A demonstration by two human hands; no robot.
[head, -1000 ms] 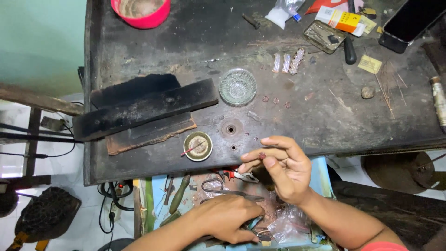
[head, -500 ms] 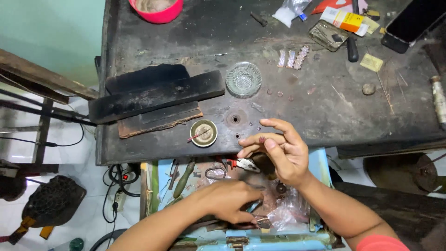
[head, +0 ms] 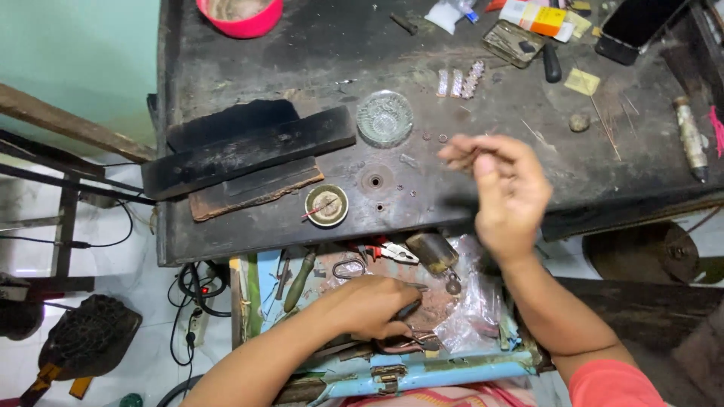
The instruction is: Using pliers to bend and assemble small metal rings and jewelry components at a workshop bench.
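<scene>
While left hand (head: 373, 305) grasps pliers (head: 407, 341) in drawer (head: 422, 373), right hand (head: 507, 188) grip pinched, contents unclear.

View: a single head camera, worn by the person; no second view shared the scene.
Position: above the near edge of the dark table (head: 249, 60), over the open blue drawer (head: 422, 373).
Direction: it looked steeply down and slightly forward, the far table edge cut off at the top.
Nearness: close; both forearms entered from the bottom, the left hand (head: 373, 305) low in the frame, the right hand (head: 505, 185) higher, somewhat blurred.
Margins: floor and cables (head: 200, 290) showed at left, probably a stool at right.
</scene>
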